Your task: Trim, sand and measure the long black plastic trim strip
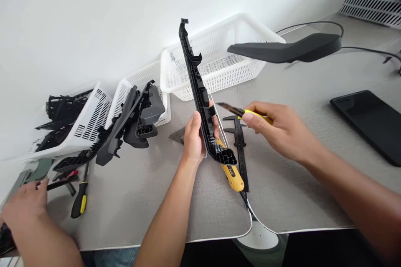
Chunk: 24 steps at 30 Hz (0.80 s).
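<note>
Blade Working Close to Fingers on a Thin Plastic Rail

Fingers of the left hand (194,135) are wrapping snugly around the lower part of a long black plastic trim strip (200,91), holding it upright above the grey table (140,192) with its top end rising in front of the white mesh basket (219,62). The right hand (278,131) is pinching a yellow-handled utility knife (242,112) in a closed grip, its dark blade pointing toward the strip just above the left thumb.

The risk, as I judge it, is the blade skidding off the hard, ribbed moulding and running into the holding thumb, since edge and skin are sitting so near each other. The strip is also slender and curved, so it may be flexing or twisting under pressure, spoiling the cut.

Its inner face is looking glossy, webbed with clips and small ribs. Beneath it a second yellow cutter (233,175) and a dark metal caliper (240,146) are lying on the matte, faintly textured tabletop. At the left edge another person's hand (25,204) is resting near a screwdriver (79,198).
</note>
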Tool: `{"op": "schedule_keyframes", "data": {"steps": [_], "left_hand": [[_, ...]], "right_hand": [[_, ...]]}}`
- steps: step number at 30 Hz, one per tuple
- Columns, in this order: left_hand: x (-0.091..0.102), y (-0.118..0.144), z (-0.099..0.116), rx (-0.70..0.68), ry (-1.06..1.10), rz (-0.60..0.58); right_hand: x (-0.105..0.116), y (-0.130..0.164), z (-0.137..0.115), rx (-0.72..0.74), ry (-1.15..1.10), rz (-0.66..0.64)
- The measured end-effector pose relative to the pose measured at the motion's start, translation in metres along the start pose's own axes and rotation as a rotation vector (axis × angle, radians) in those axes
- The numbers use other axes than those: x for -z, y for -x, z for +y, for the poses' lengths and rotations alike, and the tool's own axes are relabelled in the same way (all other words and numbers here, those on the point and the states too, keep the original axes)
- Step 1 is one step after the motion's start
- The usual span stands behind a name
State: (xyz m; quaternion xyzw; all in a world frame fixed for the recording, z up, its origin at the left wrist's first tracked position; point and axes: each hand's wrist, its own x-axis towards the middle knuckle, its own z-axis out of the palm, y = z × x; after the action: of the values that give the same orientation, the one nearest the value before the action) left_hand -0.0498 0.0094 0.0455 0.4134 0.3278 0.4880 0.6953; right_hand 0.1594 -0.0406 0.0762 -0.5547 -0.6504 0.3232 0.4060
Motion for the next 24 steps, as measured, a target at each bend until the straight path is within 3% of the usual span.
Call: {"op": "schedule_keyframes", "data": {"steps": [7, 13, 15, 19, 24], "left_hand": [[-0.008, 0.007, 0.001, -0.22, -0.141, -0.098], [-0.013, 0.011, -0.006, -0.475, -0.25, 0.001], [-0.014, 0.014, -0.009, -0.564, -0.291, 0.041], [-0.018, 0.021, -0.015, -0.674, -0.384, 0.053], [-0.021, 0.023, -0.023, -0.7, -0.589, -0.051]], "right_hand": [[-0.001, -0.004, 0.007, -0.115, -0.135, 0.202], [0.0, -0.01, 0.014, -0.154, -0.155, 0.269], [-0.002, -0.011, 0.015, -0.174, -0.153, 0.244], [-0.007, -0.013, 0.019, -0.217, -0.22, 0.059], [-0.01, -0.015, 0.022, -0.191, -0.284, -0.013]]}}
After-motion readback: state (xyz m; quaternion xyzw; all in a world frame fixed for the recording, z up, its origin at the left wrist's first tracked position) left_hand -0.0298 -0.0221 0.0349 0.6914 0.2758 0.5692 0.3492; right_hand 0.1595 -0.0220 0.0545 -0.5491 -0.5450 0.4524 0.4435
